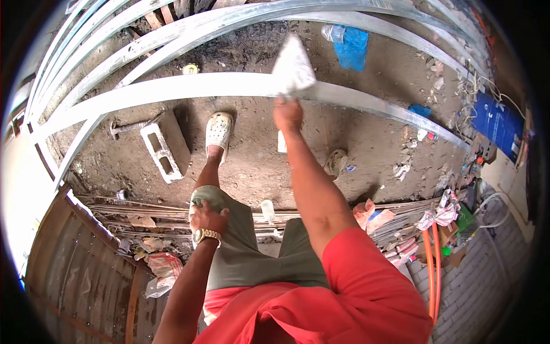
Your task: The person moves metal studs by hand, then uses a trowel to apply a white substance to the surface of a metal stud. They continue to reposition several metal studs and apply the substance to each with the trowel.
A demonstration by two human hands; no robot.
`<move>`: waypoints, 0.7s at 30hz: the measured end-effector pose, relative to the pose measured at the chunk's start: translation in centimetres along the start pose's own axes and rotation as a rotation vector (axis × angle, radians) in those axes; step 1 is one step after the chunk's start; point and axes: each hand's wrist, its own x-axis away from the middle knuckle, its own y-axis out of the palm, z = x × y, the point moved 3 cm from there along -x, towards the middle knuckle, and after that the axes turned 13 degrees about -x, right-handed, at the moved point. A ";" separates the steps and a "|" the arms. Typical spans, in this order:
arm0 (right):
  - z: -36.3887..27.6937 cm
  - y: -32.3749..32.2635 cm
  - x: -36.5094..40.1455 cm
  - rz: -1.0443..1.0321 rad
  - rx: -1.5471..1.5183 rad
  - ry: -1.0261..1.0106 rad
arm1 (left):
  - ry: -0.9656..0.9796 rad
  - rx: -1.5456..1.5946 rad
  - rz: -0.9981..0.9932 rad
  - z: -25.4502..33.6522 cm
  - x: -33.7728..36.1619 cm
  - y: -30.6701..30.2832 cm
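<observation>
Rag (293, 70): white and bunched, pressed against the near bar (172, 87), its top corner standing up past it.
Right hand (288, 114): closed round the rag's lower end, arm stretched straight out.
Left hand (207, 218): lay on the left thigh, fingers bent over it, holding nothing; a watch (206, 235) sat at the wrist.
Bar: long pale metal, one of several running across above the ground (366, 137); what propped it I could not tell.
Underfoot: bare dirt, one shoe (218, 129) forward beneath the bar, a block (162, 148) just left of it, rebar (143, 212) bundled by the legs.
Risk: as I judged it, so long a one-armed reach could push the bar off its rest or pitch the person forward. The block and rebar lay close enough to catch a foot. The bar's edge might snag the rag or nick the fingers.
</observation>
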 end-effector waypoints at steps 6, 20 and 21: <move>-0.9 3.5 2.1 -0.008 0.094 0.017 | -0.013 0.034 -0.014 -0.1 0.3 0.0; -3.2 2.5 2.1 -0.053 0.194 -0.013 | 0.004 0.020 0.034 -0.5 0.1 0.4; -2.3 1.0 1.0 -0.063 0.228 -0.060 | 0.012 0.029 0.018 -0.5 -0.2 0.0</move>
